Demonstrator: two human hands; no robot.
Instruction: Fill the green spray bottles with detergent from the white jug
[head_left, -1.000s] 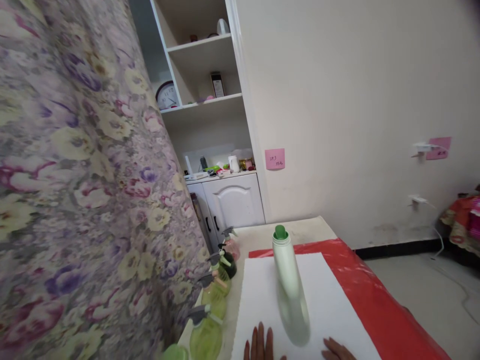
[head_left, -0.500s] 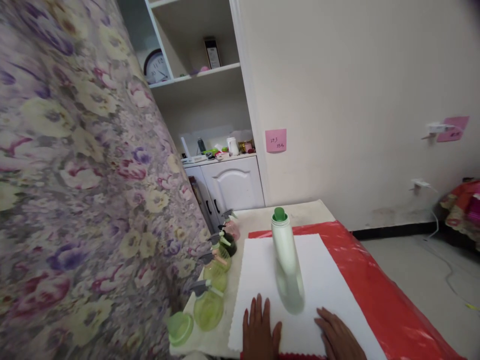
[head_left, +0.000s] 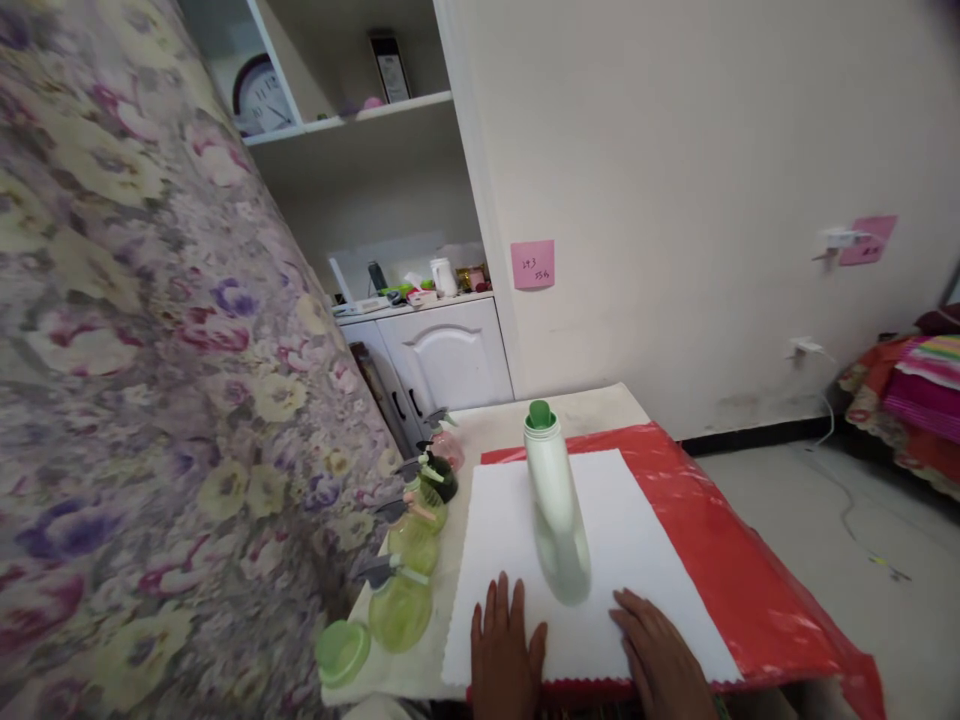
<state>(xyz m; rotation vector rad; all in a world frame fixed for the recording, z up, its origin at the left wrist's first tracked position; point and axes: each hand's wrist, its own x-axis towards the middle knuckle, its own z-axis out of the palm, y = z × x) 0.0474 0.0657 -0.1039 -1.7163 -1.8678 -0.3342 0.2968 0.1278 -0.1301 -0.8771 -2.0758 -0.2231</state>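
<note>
While I watch, the tall white bottle [head_left: 556, 510] stands upright on the white mat [head_left: 645, 560]. Just left of the bottle, my left hand [head_left: 506, 650] lies flat, fingers together; just right of it, my right hand [head_left: 660, 655] rests, fingers loosely together, gripping nothing.

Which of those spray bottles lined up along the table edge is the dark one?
The dark green spray bottle, second from the far end. Its neighbours are pale: a pink one behind, yellow-green ones in front.

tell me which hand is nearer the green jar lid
Left. The left hand lies flat on the white sheet, beside the jar lid; the right hand lies farther off, beyond the bottle.
</note>
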